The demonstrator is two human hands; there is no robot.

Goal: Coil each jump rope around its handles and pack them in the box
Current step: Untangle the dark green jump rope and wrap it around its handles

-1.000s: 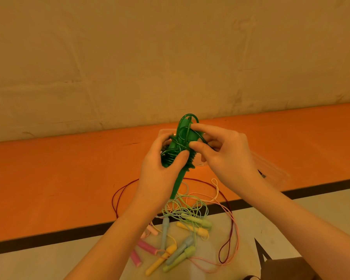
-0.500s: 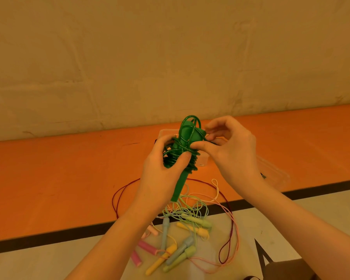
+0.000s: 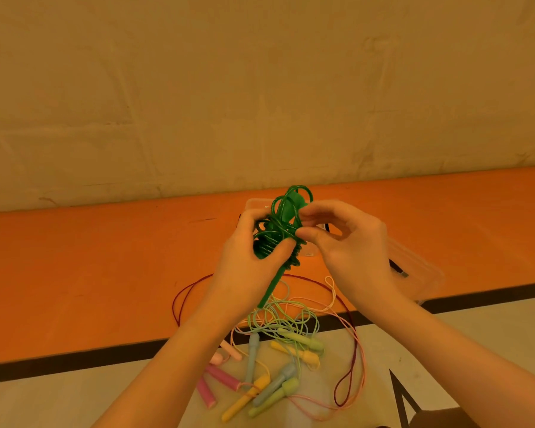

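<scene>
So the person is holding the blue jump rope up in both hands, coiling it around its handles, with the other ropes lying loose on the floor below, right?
Not quite: the rope being coiled is green, not blue, as the head view shows. The left hand grips the bundle and the right hand pinches the cord near its top. The other ropes do lie loose on the floor below.

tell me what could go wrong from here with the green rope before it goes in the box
The top loops of the green jump rope stand loose above the handles, so they may spring off if the right hand lets go before the end is tucked. The left hand grips only the coiled middle, so the wraps could slide down the handle. The clear box lies behind the hands, and the loose ropes on the floor below could snag a dropped bundle.
</scene>
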